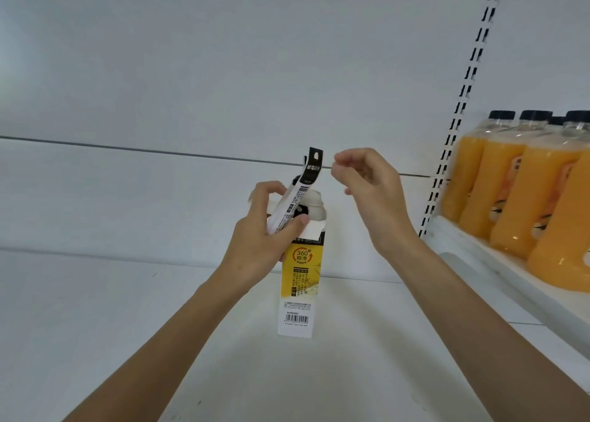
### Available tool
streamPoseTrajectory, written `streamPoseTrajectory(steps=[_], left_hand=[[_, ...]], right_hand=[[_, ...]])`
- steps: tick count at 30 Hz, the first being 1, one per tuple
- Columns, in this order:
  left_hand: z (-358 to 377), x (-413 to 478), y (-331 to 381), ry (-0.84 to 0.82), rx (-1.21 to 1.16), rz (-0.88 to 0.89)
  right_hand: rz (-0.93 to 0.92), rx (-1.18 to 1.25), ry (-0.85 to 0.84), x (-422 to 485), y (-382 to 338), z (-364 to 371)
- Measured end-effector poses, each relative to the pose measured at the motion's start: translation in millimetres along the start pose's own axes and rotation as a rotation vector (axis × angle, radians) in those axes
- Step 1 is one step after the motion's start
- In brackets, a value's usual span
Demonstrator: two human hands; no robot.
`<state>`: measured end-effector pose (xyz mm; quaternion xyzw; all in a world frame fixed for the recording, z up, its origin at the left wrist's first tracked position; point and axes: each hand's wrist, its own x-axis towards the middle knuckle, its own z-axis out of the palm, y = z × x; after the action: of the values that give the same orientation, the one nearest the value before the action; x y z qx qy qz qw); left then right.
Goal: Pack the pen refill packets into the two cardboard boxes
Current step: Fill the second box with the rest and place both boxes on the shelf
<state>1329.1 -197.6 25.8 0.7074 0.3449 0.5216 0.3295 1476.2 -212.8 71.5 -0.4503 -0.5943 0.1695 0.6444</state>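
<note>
Head: packet between left fingers (right fingers beside)

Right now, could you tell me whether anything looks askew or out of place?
The pen refill packet stands tilted in the open top of the cardboard box, only partly in, its black end sticking out. Nothing looks spilled or torn.

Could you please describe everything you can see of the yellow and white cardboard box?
The cardboard box is tall and narrow, of thin card, yellow above with a "360°" mark, white below with a barcode. It is upright, top flap open. The left hand grips its upper end; a black-and-white refill packet sticks out of the opening, tilted. Whether its base touches the white shelf is unclear.
</note>
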Motion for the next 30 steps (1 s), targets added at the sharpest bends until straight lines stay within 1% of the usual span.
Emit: streamPoseTrajectory(steps=[1,2,4,6,10,12,17,19,20,22,24,27,30], left_hand=[[0.0,-0.1,-0.5,-0.01,0.01,0.001],[0.1,-0.3,-1.0,-0.017,0.013,0.003],[0.5,-1.0,-1.1,0.0,0.04,0.017],[2.4,-2.0,-1.2,0.028,0.13,0.041],[3.6,-3.7,-2.9,0.039,0.259,0.099],[1.2,-3.2,-3.3,0.038,0.303,0.114],[-5.2,-3.2,-3.6,0.044,0.401,0.097],[-6.2,-3.4,-4.5,0.046,0.417,0.095],[-6.3,-3.1,-5.3,0.042,0.42,0.084],[-5.9,-2.2,-5.8,0.026,0.418,0.067],[-4.5,-2.3,-5.2,0.016,0.411,0.069],[-0.5,-4.7,-2.4,0.015,0.399,0.096],[1.1,-6.4,-0.2,0.024,0.417,0.097]], right_hand=[[-0.024,-0.032,0.003,-5.0,-2.4,1.3],[-0.031,-0.07,-0.035,-10.1,-4.9,3.2],[-0.005,-0.177,-0.165,-20.3,-11.8,9.4],[0.03,-0.297,-0.244,-28.2,-17.6,17.4],[0.057,-0.388,-0.198,-28.0,-23.9,23.9],[0.065,-0.316,-0.156,-20.4,-30.5,16.4],[0.059,0.115,0.049,4.9,-56.6,-24.8],[0.046,0.227,0.134,11.4,-63.7,-39.5],[0.03,0.231,0.162,13.6,-64.2,-44.3],[-0.02,0.148,0.165,14.7,-61.4,-49.7],[-0.072,0.062,0.105,13.6,-54.8,-50.1],[-0.169,0.012,0.005,11.5,-47.9,-46.7],[-0.256,0.002,-0.007,11.3,-45.3,-43.1]])
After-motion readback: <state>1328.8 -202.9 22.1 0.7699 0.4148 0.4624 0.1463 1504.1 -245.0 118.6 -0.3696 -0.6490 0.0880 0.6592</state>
